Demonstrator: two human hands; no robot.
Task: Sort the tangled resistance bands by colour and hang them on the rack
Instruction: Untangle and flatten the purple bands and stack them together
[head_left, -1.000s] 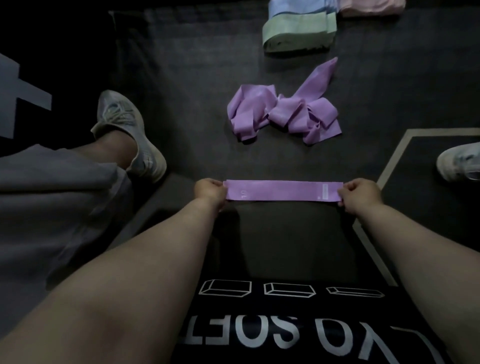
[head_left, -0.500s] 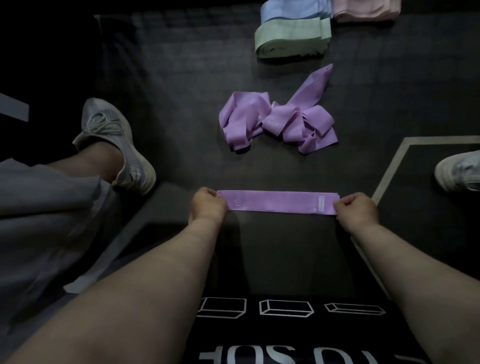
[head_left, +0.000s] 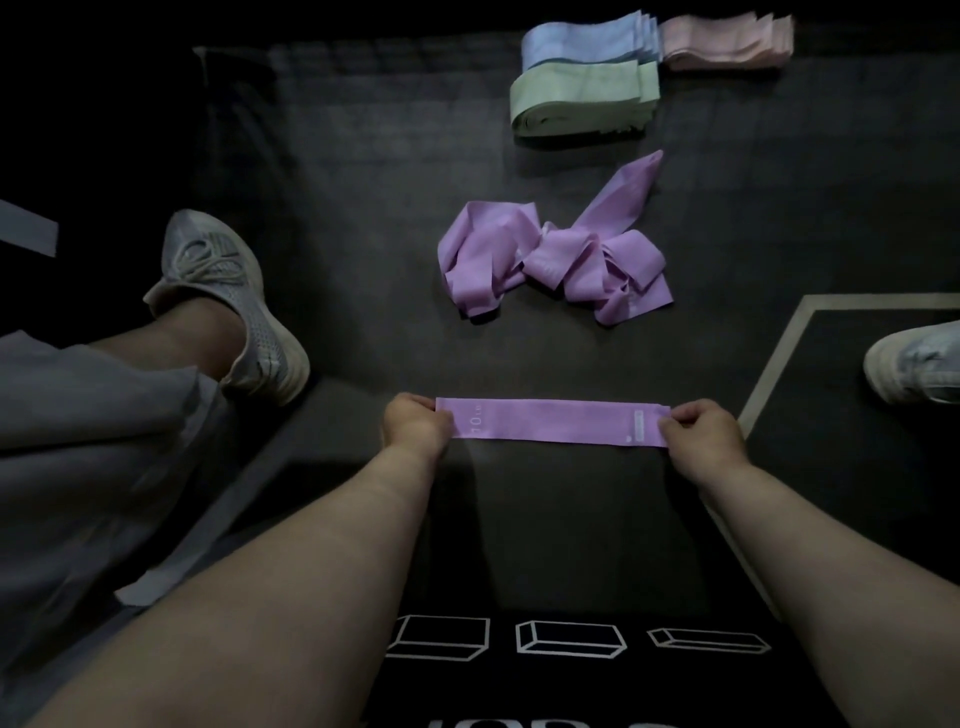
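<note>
A flat purple resistance band (head_left: 550, 421) is stretched straight between my hands just above the dark floor mat. My left hand (head_left: 415, 425) pinches its left end and my right hand (head_left: 698, 434) pinches its right end. Farther away lies a tangled heap of purple bands (head_left: 556, 254). At the far edge sit neat stacks of sorted bands: green (head_left: 582, 98), blue (head_left: 582, 41) and pink (head_left: 727, 41). No rack is in view.
My left foot in a grey sneaker (head_left: 234, 301) rests on the mat at the left, with my grey shorts (head_left: 88, 441) below it. Another sneaker (head_left: 914, 364) shows at the right edge. A pale line (head_left: 774, 358) marks the floor at the right.
The view has tilted slightly, so the held band sits lower in the frame. My hands keep the same grip on its ends. The heap and stacks have not moved.
</note>
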